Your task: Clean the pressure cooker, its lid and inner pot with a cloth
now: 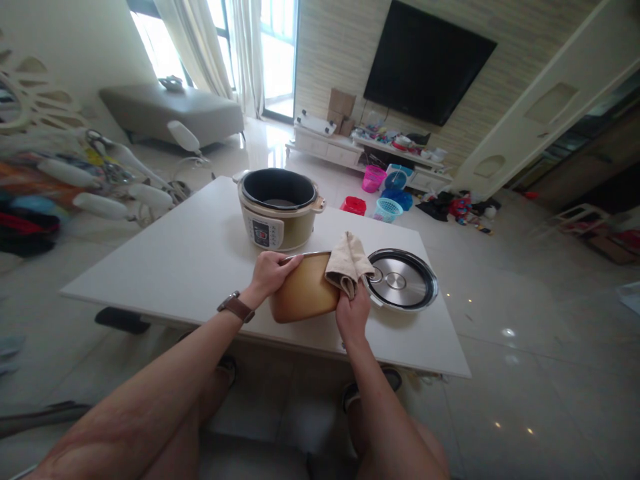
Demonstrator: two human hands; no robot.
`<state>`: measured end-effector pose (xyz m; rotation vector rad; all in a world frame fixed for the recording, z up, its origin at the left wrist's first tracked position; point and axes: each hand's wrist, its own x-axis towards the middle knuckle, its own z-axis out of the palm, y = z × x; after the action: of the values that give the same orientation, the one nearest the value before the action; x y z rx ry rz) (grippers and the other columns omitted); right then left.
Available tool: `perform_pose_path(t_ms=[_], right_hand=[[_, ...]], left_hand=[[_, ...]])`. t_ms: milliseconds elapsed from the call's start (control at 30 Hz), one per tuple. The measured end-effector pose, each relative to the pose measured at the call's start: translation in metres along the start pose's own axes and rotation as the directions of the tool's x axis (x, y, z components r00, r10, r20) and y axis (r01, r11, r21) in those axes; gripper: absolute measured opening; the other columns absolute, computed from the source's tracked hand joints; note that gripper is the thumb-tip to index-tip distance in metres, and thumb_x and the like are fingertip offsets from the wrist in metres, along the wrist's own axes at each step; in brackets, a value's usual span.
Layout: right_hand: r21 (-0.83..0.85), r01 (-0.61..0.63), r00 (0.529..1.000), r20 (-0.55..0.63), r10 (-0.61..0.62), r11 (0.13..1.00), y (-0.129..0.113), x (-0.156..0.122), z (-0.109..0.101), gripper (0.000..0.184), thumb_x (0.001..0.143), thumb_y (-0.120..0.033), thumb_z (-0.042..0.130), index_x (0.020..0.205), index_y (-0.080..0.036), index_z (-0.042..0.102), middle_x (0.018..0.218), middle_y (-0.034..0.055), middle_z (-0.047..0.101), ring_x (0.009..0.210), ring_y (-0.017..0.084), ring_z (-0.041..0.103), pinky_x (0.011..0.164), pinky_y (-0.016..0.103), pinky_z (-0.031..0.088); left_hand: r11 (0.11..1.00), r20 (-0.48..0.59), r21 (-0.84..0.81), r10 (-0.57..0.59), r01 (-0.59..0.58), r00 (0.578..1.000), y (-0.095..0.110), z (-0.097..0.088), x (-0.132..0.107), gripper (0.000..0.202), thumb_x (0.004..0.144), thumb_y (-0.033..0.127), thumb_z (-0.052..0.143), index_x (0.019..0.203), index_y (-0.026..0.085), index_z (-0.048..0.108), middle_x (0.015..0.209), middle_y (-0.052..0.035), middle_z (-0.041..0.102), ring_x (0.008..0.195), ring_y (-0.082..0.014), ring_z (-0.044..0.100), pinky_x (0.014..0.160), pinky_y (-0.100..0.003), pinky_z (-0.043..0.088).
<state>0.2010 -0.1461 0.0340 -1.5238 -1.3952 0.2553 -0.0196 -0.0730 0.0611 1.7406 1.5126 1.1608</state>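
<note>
L hand (270,270) grips the gold pot (303,297) by its rim, fingers curled over the edge. The pot's tilted, base toward the person, at the table's (190,253) near edge. R hand (353,313) is closed round a beige cloth (349,263), pressed on the pot's right side. Open cooker (277,217) just behind; lid (403,280) flat beside the cloth.

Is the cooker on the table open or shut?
Open. The cooker has no lid on it and its dark inside shows; a round metal lid lies flat on the table nearby.
</note>
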Motion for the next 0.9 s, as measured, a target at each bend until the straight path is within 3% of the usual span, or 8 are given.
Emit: perform_pose_path(t_ms=[67,167,267,400,533,700,900], right_hand=[[-0.082,0.131,0.990,0.053,-0.127,0.988,-0.003,-0.003,-0.002,0.039,0.092,-0.027,0.051,0.126,-0.019,0.068,0.126,0.0171,0.070,0.123,0.034,0.062,0.106,0.050,0.047],[-0.166,0.336,0.934,0.185,-0.305,0.927,-0.010,-0.008,-0.004,0.038,0.087,-0.024,0.054,0.122,-0.022,0.068,0.128,0.0154,0.069,0.132,0.037,0.056,0.109,0.053,0.043],[-0.142,0.391,0.910,0.205,-0.360,0.909,-0.014,-0.007,-0.003,0.043,0.084,-0.020,0.053,0.124,-0.023,0.068,0.131,0.0137,0.069,0.140,0.037,0.052,0.111,0.055,0.041],[-0.014,0.232,0.966,0.122,-0.229,0.973,-0.012,0.003,0.000,0.048,0.087,-0.024,0.053,0.134,-0.021,0.065,0.134,0.0154,0.069,0.132,0.035,0.060,0.108,0.050,0.046],[0.137,-0.035,0.998,0.052,0.028,0.990,0.002,0.011,0.003,0.047,0.091,-0.031,0.053,0.135,-0.020,0.066,0.133,0.0140,0.073,0.130,0.031,0.062,0.112,0.045,0.047],[0.215,-0.301,0.953,0.029,0.302,0.929,0.018,0.013,0.006,0.045,0.093,-0.043,0.055,0.127,-0.019,0.072,0.127,0.0120,0.076,0.126,0.030,0.067,0.109,0.043,0.050],[0.207,-0.350,0.935,0.019,0.354,0.914,0.019,0.012,0.008,0.048,0.092,-0.046,0.056,0.127,-0.018,0.073,0.131,0.0123,0.076,0.125,0.031,0.067,0.110,0.043,0.048]], left_hand=[[1.000,0.005,-0.010,-0.005,0.005,1.000,-0.002,-0.001,0.002,0.067,0.086,0.069,0.057,0.047,0.021,0.031,0.054,0.0022,0.025,0.055,-0.0100,0.024,0.056,-0.032,0.015],[0.999,0.027,-0.038,-0.009,0.010,1.000,-0.005,-0.002,0.004,0.068,0.086,0.070,0.057,0.046,0.020,0.035,0.054,0.0021,0.026,0.056,-0.0101,0.024,0.056,-0.031,0.016],[0.998,0.048,-0.057,-0.016,0.019,0.999,-0.008,-0.002,0.005,0.069,0.086,0.072,0.057,0.046,0.019,0.040,0.054,0.0019,0.027,0.057,-0.0104,0.025,0.056,-0.031,0.017],[0.998,0.035,-0.060,-0.035,0.037,0.999,-0.010,-0.002,0.005,0.069,0.086,0.073,0.057,0.047,0.019,0.038,0.053,0.0020,0.027,0.055,-0.0098,0.026,0.055,-0.031,0.016],[0.995,0.021,-0.085,-0.041,0.043,0.999,-0.013,-0.003,0.005,0.069,0.085,0.072,0.058,0.048,0.021,0.031,0.052,0.0025,0.025,0.053,-0.0091,0.023,0.054,-0.031,0.015],[0.993,0.029,-0.120,-0.017,0.020,0.999,-0.015,-0.003,0.004,0.067,0.085,0.069,0.059,0.048,0.021,0.030,0.053,0.0025,0.024,0.054,-0.0089,0.023,0.054,-0.031,0.015],[0.990,0.031,-0.136,-0.022,0.026,0.999,-0.014,-0.001,0.004,0.067,0.085,0.068,0.060,0.047,0.021,0.030,0.052,0.0027,0.024,0.053,-0.0087,0.022,0.054,-0.031,0.014]])
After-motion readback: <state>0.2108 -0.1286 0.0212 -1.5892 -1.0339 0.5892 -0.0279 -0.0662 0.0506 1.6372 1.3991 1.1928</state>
